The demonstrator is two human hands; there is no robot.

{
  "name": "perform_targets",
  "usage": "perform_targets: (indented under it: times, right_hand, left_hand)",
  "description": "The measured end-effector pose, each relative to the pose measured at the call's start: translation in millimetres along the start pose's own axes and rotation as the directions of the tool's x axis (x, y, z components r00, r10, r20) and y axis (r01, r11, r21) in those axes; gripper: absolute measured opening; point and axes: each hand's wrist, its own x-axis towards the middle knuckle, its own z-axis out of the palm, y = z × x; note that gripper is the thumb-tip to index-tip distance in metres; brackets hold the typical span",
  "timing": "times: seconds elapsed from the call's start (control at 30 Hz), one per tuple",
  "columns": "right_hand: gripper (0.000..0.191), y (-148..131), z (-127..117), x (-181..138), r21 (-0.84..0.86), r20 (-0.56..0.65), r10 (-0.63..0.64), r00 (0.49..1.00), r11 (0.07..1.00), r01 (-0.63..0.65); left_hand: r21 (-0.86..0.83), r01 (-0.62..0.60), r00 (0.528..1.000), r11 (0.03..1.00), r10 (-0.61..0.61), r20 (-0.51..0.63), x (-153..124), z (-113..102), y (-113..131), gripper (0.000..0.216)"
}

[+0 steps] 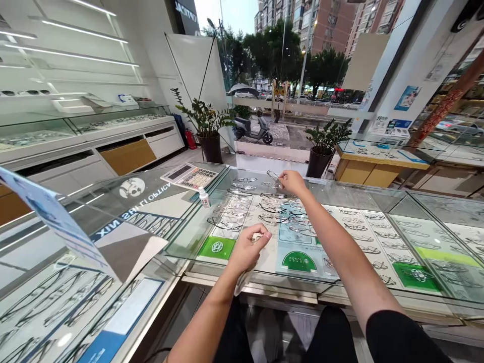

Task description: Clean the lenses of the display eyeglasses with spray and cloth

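My right hand (294, 182) reaches across the glass display counter (227, 262), pinching a pair of eyeglasses (273, 176) near its far edge. Other eyeglasses lie close beside and below that hand. Nearer to me, my left hand (252, 246) is closed above the counter's front edge, its fingers curled and thumb towards the right. A pale, thin cloth (242, 283) hangs beneath it and seems to be held in the palm; the grip itself is partly hidden. Rows of eyeglass frames (229, 223) show through and on the glass between the hands.
A small white bottle (204, 197) and a calculator (193, 175) stand on the counter to the left. A tilted printed card (56, 222) rises at far left. Green cards (216, 247) lie among the frames. Potted plants (209, 148) stand beyond, before the window.
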Motion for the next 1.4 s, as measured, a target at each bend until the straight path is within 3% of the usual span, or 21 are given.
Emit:
perform_targets:
  times: [0.13,0.2,0.23,0.3,0.43,0.57,0.73,1.0,1.23,1.4]
  right_hand:
    - [0.021,26,-22,-49,0.279,-0.074,-0.012,0.997,0.96,0.032]
    - [0.021,40,-26,-73,0.613,-0.163,-0.017,0.986,0.782,0.115]
    - [0.022,47,-28,-84,0.675,-0.21,-0.018,0.977,0.721,0.158]
    - [0.021,55,-30,-101,0.69,-0.284,-0.016,0.959,0.69,0.217]
    - [0.018,56,-32,-119,0.516,-0.381,-0.068,0.922,0.812,0.273]
    - [0.02,49,-31,-123,0.376,-0.398,-0.182,0.899,0.862,0.341]
    - [0.02,48,-29,-125,0.165,-0.353,-0.252,0.901,0.931,0.325]
    - [0.021,42,-24,-126,0.248,-0.314,-0.266,0.911,0.904,0.349]
    - [0.02,37,-11,-121,0.573,-0.408,-0.099,0.908,0.746,0.339]
    - [0.033,39,-4,-113,0.85,-0.297,0.094,0.95,0.479,0.218]
  left_hand:
    - [-0.062,-0.124,0.99,0.99,0.127,0.061,40,10,42,0.037]
    - [-0.111,-0.144,0.982,0.983,0.157,0.109,73,17,51,0.038]
    - [-0.121,-0.151,0.974,0.981,0.168,0.152,91,22,51,0.037]
    - [-0.113,-0.174,0.966,0.978,0.192,0.171,124,32,43,0.035]
    - [-0.048,-0.21,0.978,0.977,0.209,-0.025,161,50,14,0.034]
    - [-0.046,-0.116,0.992,0.992,0.118,0.047,165,58,-10,0.042]
    - [-0.075,-0.031,0.989,0.997,0.042,0.145,165,56,-21,0.047]
    - [-0.144,0.015,0.99,0.989,0.005,0.137,167,51,-22,0.048]
    - [-0.345,0.107,0.987,0.933,-0.058,0.15,165,54,-20,0.048]
    - [-0.337,0.061,0.995,0.94,-0.032,0.092,166,55,-21,0.05]
